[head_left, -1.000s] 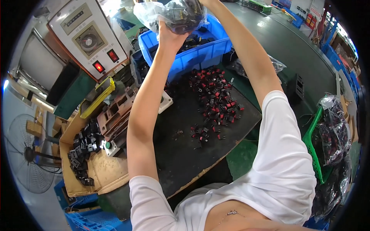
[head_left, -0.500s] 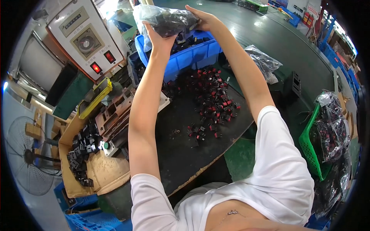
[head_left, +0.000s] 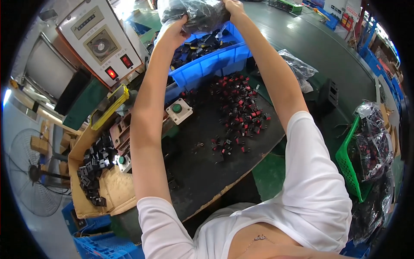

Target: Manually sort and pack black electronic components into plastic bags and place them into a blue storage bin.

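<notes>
A clear plastic bag [head_left: 196, 16] full of dark parts is held up at the far side, partly cut off by the upper edge. My left hand [head_left: 174, 32] grips its near left corner, fingers closed on the plastic. At its right end my right hand [head_left: 234, 7] pinches the bag. Below the bag stands a blue bin [head_left: 211, 67] with loose black parts [head_left: 200, 48] in it. Many small black and red parts [head_left: 241, 108] lie heaped on the dark worktable [head_left: 194, 190], nearer to me than the bin.
On the left are a control box [head_left: 101, 47] with a lit red switch, a fixture with green buttons [head_left: 177, 108], and a cardboard box [head_left: 116, 190] of black parts. To the right, an empty-looking clear bag [head_left: 297, 69] and a green basket [head_left: 348, 159] with bagged parts.
The bag has risen toward the upper edge and tilted, both hands moving with it. More of the bin's contents shows beneath it. My left forearm has swung left, uncovering a green button.
</notes>
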The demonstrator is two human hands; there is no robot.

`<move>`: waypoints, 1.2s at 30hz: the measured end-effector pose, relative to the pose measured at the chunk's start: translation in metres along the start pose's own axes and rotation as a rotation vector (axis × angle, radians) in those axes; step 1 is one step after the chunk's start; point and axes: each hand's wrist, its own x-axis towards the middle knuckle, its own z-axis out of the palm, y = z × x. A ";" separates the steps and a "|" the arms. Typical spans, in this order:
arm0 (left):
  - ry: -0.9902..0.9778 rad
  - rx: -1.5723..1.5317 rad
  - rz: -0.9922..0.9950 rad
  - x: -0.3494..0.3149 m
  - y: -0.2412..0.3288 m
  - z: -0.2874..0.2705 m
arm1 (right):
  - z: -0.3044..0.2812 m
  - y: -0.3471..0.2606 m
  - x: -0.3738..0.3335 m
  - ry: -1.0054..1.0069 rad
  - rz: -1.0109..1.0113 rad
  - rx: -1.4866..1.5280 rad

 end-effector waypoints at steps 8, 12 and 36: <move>-0.051 0.150 0.230 0.004 0.006 0.003 | 0.013 -0.011 0.021 0.060 -0.646 -0.245; -0.402 -0.289 0.213 -0.009 0.004 -0.004 | 0.013 -0.019 0.028 -0.098 -0.266 0.098; 0.158 0.543 0.256 -0.038 -0.010 0.026 | 0.018 0.013 0.043 0.138 0.126 0.124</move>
